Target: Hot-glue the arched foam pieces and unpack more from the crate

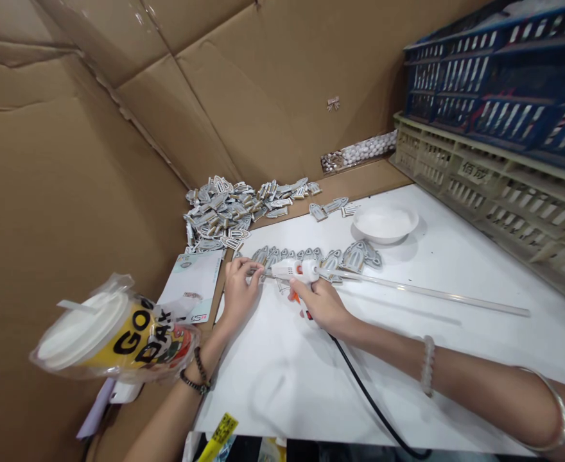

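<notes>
My right hand (pixel 321 301) is wrapped round the grip of a white hot glue gun (pixel 289 271), with a long clear glue stick (pixel 422 293) running out of its back end to the right. At the nozzle, my left hand (pixel 242 282) is closed, thumb and fingertips together. Whatever those fingers hold is too small and hidden to make out. Just behind the gun, a row of small grey arch-shaped pieces (pixel 354 256) lies on the white tabletop (pixel 273 359), some overlapping. The gun covers part of that row.
A heap of similar pieces (pixel 229 208) sits against the cardboard wall (pixel 263 96). A white bowl (pixel 386 222) stands behind the row. Stacked crates (pixel 494 173) line the right side. At left are a bagged drink cup (pixel 113 330) and a card (pixel 191 282). A black cord (pixel 364 388) trails frontward.
</notes>
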`<state>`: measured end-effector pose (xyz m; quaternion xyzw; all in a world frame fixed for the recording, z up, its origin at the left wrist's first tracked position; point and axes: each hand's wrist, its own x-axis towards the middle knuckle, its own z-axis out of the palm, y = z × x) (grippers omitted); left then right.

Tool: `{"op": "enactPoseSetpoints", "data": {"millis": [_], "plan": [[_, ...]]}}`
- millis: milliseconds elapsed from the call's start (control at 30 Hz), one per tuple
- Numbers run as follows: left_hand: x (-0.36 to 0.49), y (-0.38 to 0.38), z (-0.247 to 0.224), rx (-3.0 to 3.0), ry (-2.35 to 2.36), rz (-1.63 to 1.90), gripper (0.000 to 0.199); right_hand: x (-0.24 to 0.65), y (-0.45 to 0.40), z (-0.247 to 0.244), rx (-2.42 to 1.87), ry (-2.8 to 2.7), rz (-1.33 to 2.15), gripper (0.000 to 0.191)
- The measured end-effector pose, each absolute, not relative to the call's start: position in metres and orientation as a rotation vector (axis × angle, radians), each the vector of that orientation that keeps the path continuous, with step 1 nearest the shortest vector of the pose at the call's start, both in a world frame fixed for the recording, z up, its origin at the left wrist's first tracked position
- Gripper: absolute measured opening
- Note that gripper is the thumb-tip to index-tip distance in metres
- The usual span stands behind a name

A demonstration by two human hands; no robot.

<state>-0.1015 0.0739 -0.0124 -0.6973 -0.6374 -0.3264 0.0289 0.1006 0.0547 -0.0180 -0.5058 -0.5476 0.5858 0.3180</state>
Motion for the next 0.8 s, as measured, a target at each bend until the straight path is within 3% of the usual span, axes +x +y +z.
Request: {"op": "enactPoseSetpoints", "data": {"millis": [800], "plan": [[-0.1048,0.0777,-0.0157,-2.101,-2.004,-1.187,0.008,0.0996,0.0557,-0.0256,-1.259,-1.384,1.601,0.039]]}}
